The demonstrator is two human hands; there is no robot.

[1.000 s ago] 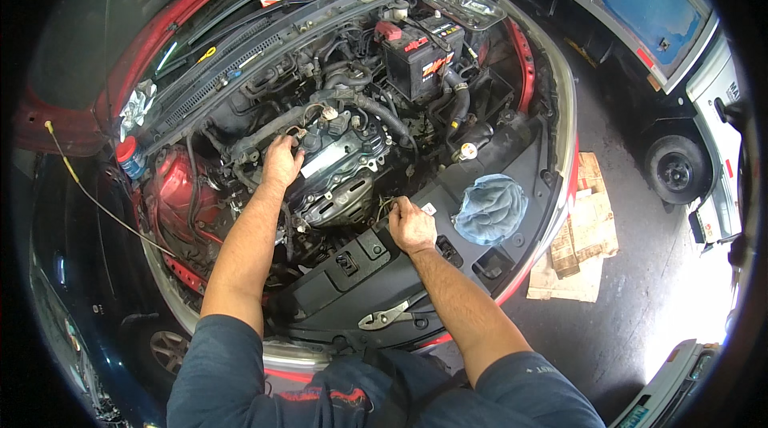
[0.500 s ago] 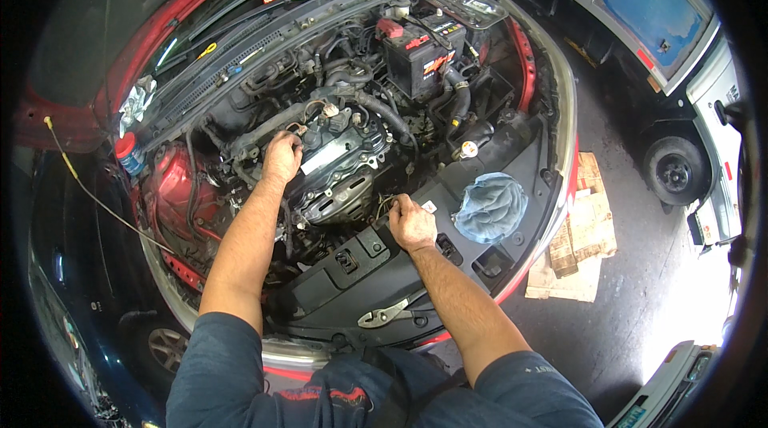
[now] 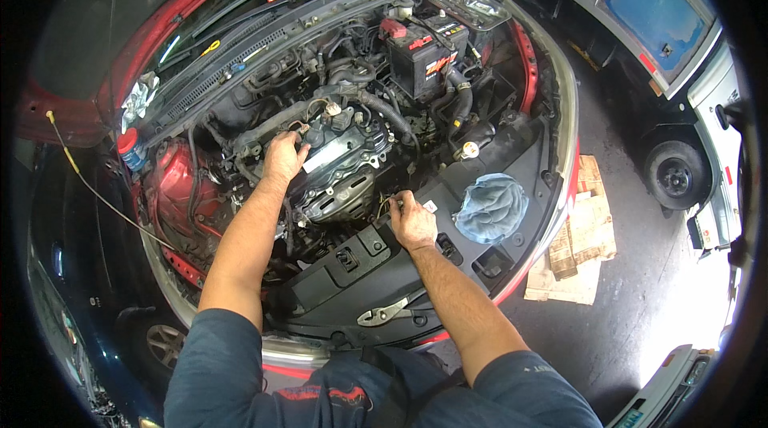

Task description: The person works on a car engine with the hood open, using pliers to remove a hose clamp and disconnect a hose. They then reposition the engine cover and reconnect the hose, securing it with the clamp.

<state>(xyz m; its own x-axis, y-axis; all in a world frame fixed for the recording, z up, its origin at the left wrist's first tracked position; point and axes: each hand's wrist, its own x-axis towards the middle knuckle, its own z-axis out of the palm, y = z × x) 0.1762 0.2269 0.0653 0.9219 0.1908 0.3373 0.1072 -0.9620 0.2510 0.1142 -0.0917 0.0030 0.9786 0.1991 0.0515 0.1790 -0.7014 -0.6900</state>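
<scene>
In the open engine bay, my left hand (image 3: 284, 158) is at the left side of the engine (image 3: 344, 148), its fingers curled by the wiring and black parts on top. What they grip is hidden. My right hand (image 3: 414, 226) rests at the inner edge of the black plastic front cover (image 3: 336, 288). Its fingers are bent and pressed together over the gap in front of the engine; anything between them is too small to make out. Beside that hand lies a crumpled blue cloth (image 3: 490, 208). Locking pliers (image 3: 384, 314) lie on the cover nearer to me.
A black battery (image 3: 420, 60) stands at the back right, with a metal tray (image 3: 470, 6) behind it. A red-capped bottle (image 3: 130, 148) sits at the left edge. Flattened cardboard (image 3: 588, 228) lies on the floor at right, near a parked vehicle (image 3: 680, 172).
My left fingers have shifted slightly on the engine, the thumb showing a little more. My right fingers have lifted slightly at the cover's edge.
</scene>
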